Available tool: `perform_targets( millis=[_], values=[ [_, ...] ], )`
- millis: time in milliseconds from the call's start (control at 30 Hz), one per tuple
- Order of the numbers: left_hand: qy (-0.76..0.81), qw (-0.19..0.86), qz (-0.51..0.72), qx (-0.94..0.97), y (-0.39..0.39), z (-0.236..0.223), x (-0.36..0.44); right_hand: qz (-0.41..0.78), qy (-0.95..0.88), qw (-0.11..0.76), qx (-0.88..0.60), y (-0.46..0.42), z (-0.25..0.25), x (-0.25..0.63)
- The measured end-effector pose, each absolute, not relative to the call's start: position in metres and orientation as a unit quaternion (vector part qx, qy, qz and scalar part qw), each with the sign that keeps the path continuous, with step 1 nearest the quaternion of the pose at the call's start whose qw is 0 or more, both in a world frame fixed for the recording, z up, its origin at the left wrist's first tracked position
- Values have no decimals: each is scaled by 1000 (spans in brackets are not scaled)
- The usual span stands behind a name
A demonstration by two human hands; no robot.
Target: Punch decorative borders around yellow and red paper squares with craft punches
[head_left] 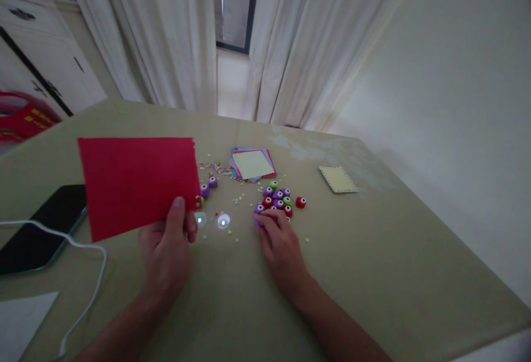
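My left hand [168, 251] grips a red card [139, 182] by its lower right corner, thumb on the face towards me, and keeps it raised over the table. Low on the tabletop, my right hand [282, 246] has its fingertips closed at a purple bead [258, 221] with an eye design, at the near edge of a cluster of purple, red and green eye beads [278, 195]. One red eye bead [301, 202] lies apart to the right. More purple beads [208, 185] sit just right of the card, which may hide others behind it.
A stack of coloured cards [253, 163] lies beyond the beads, among scattered confetti bits. A cream card [338, 179] is at the right. Two small clear discs [223, 221] lie between my hands. A phone [45, 224], white cable [102, 262] and paper [25, 323] are left.
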State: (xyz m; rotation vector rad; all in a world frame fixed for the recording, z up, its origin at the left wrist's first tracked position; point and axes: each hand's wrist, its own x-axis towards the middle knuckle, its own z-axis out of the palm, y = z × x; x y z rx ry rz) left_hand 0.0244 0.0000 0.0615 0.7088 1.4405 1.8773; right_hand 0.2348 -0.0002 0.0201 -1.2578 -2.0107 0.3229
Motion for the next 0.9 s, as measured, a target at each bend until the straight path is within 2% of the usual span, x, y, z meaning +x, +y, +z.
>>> perform_targets(
  millis=[100, 300, 433, 600, 800, 900],
  values=[
    [516, 316, 763, 227, 5, 67, 22, 86, -803, 360, -467, -5, 25, 220],
    [509, 308, 771, 227, 8, 63, 19, 53, -884, 221, -409, 20, 42, 157],
    [512, 329, 756, 241, 6, 59, 21, 32, -914, 184, -361, 46, 41, 123],
    [526, 372, 722, 250, -5, 59, 30, 12, -923, 145, -356, 31, 34, 139],
    [590, 372, 624, 352, -17, 61, 40, 103, -898, 179, -388, -22, 35, 195],
    [620, 361, 542, 438, -27, 63, 43, 217, -827, 285, -433, -27, 44, 206]
  ],
)
